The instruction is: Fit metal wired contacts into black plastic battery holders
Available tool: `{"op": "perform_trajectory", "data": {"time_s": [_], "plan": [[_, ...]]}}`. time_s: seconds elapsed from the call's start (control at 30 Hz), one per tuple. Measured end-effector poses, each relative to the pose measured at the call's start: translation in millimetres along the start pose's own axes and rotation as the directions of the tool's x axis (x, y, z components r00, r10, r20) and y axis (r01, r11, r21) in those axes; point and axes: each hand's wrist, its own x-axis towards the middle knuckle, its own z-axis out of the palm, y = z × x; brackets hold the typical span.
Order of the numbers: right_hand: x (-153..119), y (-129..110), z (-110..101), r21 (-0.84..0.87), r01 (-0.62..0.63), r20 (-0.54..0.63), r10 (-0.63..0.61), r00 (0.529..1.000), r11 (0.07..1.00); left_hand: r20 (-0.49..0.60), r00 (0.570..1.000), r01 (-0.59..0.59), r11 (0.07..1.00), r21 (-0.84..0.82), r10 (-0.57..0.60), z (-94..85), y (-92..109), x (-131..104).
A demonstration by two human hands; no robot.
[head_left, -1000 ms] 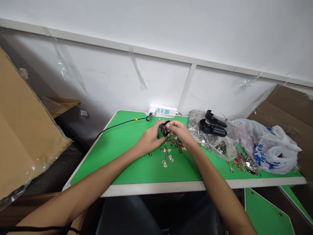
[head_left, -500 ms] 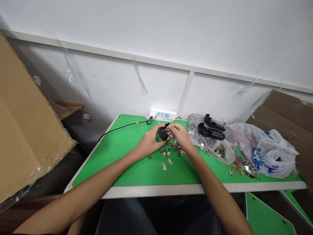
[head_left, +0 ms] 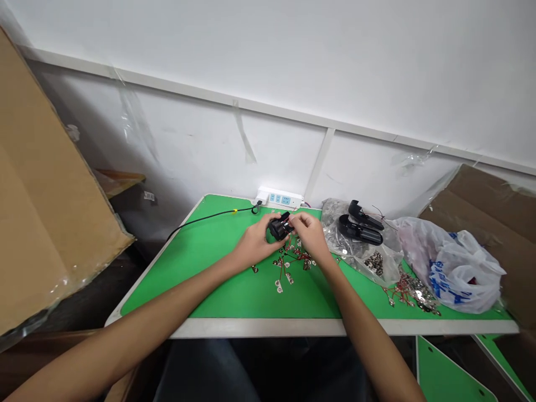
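My left hand (head_left: 256, 241) grips a black plastic housing (head_left: 278, 228), its thumb and fingers wrapped round the body. At the open right side of that housing, my right hand (head_left: 308, 230) pinches a thin red wire (head_left: 290, 220). The wire's far end, inside the housing, is too small to make out. Under and in front of both hands, small metal contact plates with red wires (head_left: 298, 254) lie loose on the green tabletop (head_left: 234, 296). One such wired plate (head_left: 278, 286) rests nearer the table's front edge.
A white power strip (head_left: 280, 196) with a black cable (head_left: 205, 218) stands at the back edge. To the right, black housings (head_left: 360, 229) lie on a clear bag (head_left: 335, 223), beside a pile of contact plates (head_left: 414, 290) and a white plastic bag (head_left: 464, 273). Cardboard (head_left: 54, 195) rises at left.
The black housing has turned slightly in my left hand, showing more of its inside. My right fingers have closed on the red wire near its opening. The camera view has shifted a little.
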Motion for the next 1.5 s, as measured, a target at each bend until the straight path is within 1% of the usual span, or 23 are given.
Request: {"op": "perform_trajectory", "data": {"time_s": [0.1, 0.17, 0.23, 0.3, 0.37, 0.47, 0.6, 0.8, 0.93, 1.13, 1.33, 1.5], "plan": [[-3, 0, 2, -0.167, 0.106, -0.064, -0.118, 0.991, 0.980, -0.026, 0.999, 0.018, 1.000, -0.018, -0.019, -0.4, -1, 0], [-4, 4, 4, -0.256, 0.142, -0.118, -0.177, 0.977, 0.956, -0.047, 0.998, 0.030, 0.999, -0.038, -0.032, -1.0, -1, 0], [-4, 8, 6, -0.300, 0.154, -0.156, -0.207, 0.966, 0.942, -0.064, 0.997, 0.030, 0.998, -0.057, -0.034, -1.6, -1, -1], [-4, 13, 8, -0.304, 0.155, -0.169, -0.213, 0.962, 0.940, -0.075, 0.997, 0.017, 0.998, -0.069, -0.022, -1.9, 0, -1], [-4, 16, 10, -0.273, 0.137, -0.165, -0.187, 0.968, 0.952, -0.080, 0.997, -0.007, 0.997, -0.071, 0.001, -1.7, 1, -1], [-4, 20, 14, -0.188, 0.071, -0.144, -0.099, 0.985, 0.980, -0.076, 0.996, -0.046, 0.996, -0.072, 0.040, -1.0, 3, -1], [-3, 24, 17, -0.090, -0.007, -0.112, -0.003, 0.994, 0.996, -0.090, 0.995, -0.043, 0.996, -0.078, 0.036, -0.8, 6, -1], [-3, 26, 19, 0.067, -0.101, -0.093, 0.107, 0.990, 0.993, -0.084, 0.995, -0.054, 0.995, -0.088, 0.046, -4.4, 8, -1], [-4, 24, 22, 0.172, -0.158, -0.066, 0.171, 0.983, 0.972, -0.086, 0.992, -0.094, 0.994, -0.062, 0.089, -4.8, 5, -1], [-6, 18, 27, 0.328, -0.218, 0.011, 0.227, 0.974, 0.919, -0.079, 0.984, -0.161, 0.986, -0.034, 0.158, -4.4, 0, -1], [-9, 11, 29, 0.398, -0.233, 0.054, 0.231, 0.971, 0.887, -0.067, 0.974, -0.215, 0.977, -0.001, 0.215, -8.0, -1, -1], [-10, 9, 29, 0.485, -0.319, 0.161, 0.276, 0.948, 0.814, -0.056, 0.970, -0.237, 0.971, 0.006, 0.237, -11.4, 0, -2]]}}
